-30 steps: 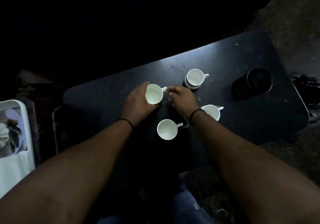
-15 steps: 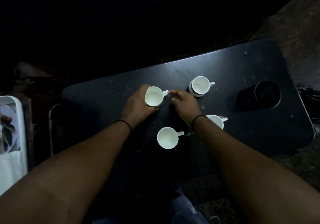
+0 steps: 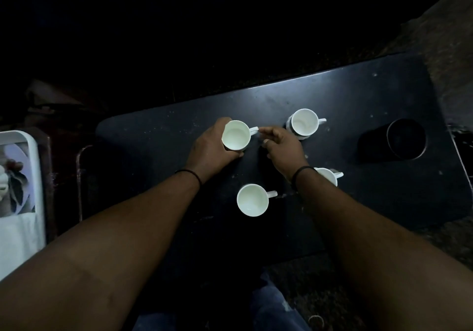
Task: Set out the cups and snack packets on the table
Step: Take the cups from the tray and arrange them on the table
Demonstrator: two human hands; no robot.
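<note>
Little has shifted since a moment earlier: left hand (image 3: pixel 211 151) still wraps the white cup (image 3: pixel 236 135) on the dark tabletop (image 3: pixel 358 95), right hand (image 3: pixel 282 149) pinching toward its handle (image 3: pixel 254 129), the surest grip on light, slick, breakable china.

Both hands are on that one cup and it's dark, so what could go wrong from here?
1. The right forearm hangs over the cup near the wrist; drawing back could knock it.
2. The right hand fingers the handle of the held cup while the left hand grips it; turning could tip it.
3. No snack packets show on the table.
</note>
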